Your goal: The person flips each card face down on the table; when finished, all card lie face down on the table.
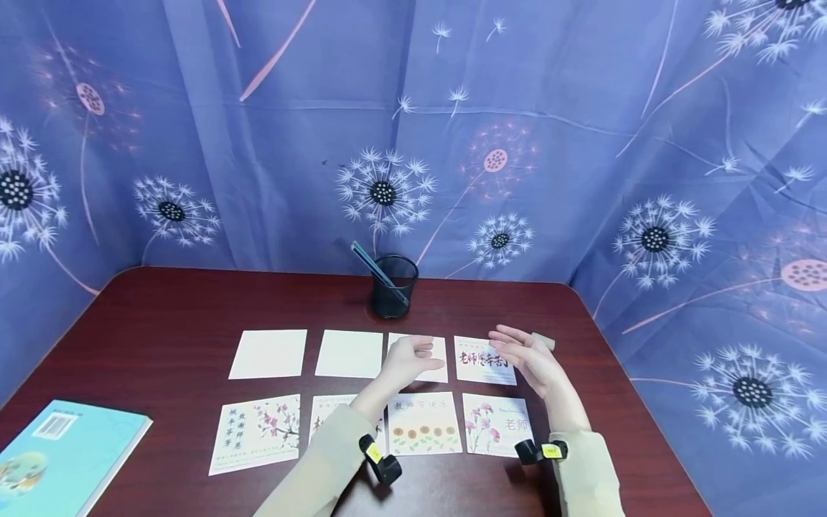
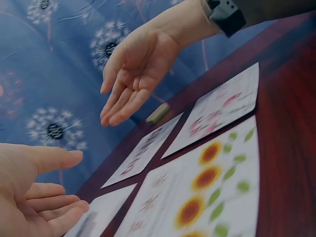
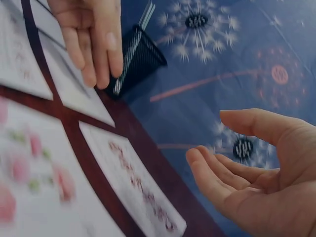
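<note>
My left hand hovers over a white card in the back row, its fingers loosely bent and holding nothing. Over the card with red lettering is my right hand, fingers extended, palm turned inward in the left wrist view. In front of them lie a sunflower card and a pink-flower card. Two white cards continue the back row leftward. A blossom-branch card lies at front left; my left sleeve partly covers the card beside it.
A black mesh pen cup holding pens stands at the back of the dark red table. A light blue book lies at the left. Beyond my right hand is a small pale block. Blue dandelion-patterned cloth hangs behind.
</note>
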### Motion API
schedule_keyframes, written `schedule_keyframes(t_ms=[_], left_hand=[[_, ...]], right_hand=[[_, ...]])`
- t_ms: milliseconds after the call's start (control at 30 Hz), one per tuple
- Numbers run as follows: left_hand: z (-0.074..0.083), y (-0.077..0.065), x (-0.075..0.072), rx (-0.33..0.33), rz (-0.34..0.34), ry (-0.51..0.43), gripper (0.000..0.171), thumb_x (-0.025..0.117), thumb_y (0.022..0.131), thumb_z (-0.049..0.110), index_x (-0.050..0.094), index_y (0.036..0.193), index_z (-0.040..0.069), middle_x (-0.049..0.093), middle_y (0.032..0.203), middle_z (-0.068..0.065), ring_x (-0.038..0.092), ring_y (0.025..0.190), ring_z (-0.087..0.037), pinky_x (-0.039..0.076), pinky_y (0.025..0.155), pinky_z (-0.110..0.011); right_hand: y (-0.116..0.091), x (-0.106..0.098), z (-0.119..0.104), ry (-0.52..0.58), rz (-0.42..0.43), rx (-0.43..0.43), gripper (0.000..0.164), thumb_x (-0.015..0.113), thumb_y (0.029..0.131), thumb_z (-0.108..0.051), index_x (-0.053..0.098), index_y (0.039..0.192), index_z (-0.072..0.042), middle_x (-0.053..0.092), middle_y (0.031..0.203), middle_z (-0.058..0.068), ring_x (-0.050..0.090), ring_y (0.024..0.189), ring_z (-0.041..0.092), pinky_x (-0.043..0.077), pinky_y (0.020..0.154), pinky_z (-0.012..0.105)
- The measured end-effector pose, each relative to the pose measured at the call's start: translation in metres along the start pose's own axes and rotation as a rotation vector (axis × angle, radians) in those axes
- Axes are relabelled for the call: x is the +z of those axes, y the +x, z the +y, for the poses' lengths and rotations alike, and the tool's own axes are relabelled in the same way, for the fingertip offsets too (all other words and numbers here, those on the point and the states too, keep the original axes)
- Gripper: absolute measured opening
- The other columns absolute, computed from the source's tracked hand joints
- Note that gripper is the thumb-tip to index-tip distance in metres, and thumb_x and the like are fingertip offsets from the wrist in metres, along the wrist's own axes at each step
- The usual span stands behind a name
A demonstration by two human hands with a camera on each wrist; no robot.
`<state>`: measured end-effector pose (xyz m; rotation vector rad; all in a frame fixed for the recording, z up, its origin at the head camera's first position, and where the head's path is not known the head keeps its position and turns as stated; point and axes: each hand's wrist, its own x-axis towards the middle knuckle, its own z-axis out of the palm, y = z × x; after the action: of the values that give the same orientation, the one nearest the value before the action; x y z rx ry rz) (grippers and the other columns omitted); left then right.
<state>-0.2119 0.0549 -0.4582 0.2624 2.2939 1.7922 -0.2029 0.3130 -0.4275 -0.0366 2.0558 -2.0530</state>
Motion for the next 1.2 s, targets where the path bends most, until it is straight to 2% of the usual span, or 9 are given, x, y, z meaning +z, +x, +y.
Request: schedule_keyframes(t_ms=[167, 400, 667, 967, 1200], left_hand=[[0.001, 0.004, 0.018, -0.012, -0.023, -0.060, 0.061, 0.076, 0.082, 0.013, 0.053, 0.136, -0.004, 0.059, 0.134, -0.021, 0.058, 0.122, -0.035, 0.052, 0.100, -0.042], [0.001, 0.006, 0.033, -0.043, -0.037, -0.084, 0.063, 0.076, 0.082, 0.010, 0.051, 0.138, -0.004, 0.056, 0.138, -0.020, 0.054, 0.129, -0.034, 0.049, 0.104, -0.040], [0.006, 0.007, 0.037, -0.047, -0.084, -0.084, 0.068, 0.077, 0.081, 0.011, 0.047, 0.139, -0.007, 0.052, 0.141, -0.023, 0.051, 0.131, -0.036, 0.048, 0.104, -0.040], [0.012, 0.008, 0.040, -0.059, -0.109, -0.020, 0.067, 0.078, 0.080, 0.012, 0.049, 0.137, -0.007, 0.056, 0.137, -0.022, 0.053, 0.129, -0.035, 0.046, 0.107, -0.041], [0.011, 0.008, 0.043, -0.057, -0.115, -0.030, 0.064, 0.079, 0.079, 0.010, 0.053, 0.135, -0.006, 0.060, 0.133, -0.021, 0.056, 0.126, -0.034, 0.049, 0.104, -0.039]], right_hand=[[-0.006, -0.016, 0.008, -0.036, 0.034, 0.046, 0.063, 0.052, 0.096, -0.002, 0.019, 0.148, 0.015, 0.029, 0.151, 0.036, 0.062, 0.108, -0.001, 0.048, 0.098, 0.016], [-0.013, -0.031, 0.014, -0.101, 0.053, 0.085, 0.063, 0.050, 0.097, -0.004, 0.018, 0.148, 0.015, 0.026, 0.151, 0.037, 0.059, 0.108, -0.004, 0.047, 0.092, 0.010], [-0.017, -0.035, 0.018, -0.104, 0.051, 0.113, 0.064, 0.048, 0.096, -0.003, 0.016, 0.147, 0.018, 0.024, 0.151, 0.039, 0.057, 0.109, -0.004, 0.047, 0.090, 0.010], [-0.018, -0.038, 0.015, -0.100, 0.025, 0.137, 0.063, 0.049, 0.094, -0.001, 0.019, 0.145, 0.020, 0.038, 0.145, 0.037, 0.062, 0.105, 0.002, 0.051, 0.090, 0.016], [-0.016, -0.042, 0.021, -0.098, 0.032, 0.144, 0.064, 0.050, 0.093, 0.001, 0.018, 0.145, 0.020, 0.031, 0.148, 0.039, 0.060, 0.106, 0.000, 0.050, 0.089, 0.012]])
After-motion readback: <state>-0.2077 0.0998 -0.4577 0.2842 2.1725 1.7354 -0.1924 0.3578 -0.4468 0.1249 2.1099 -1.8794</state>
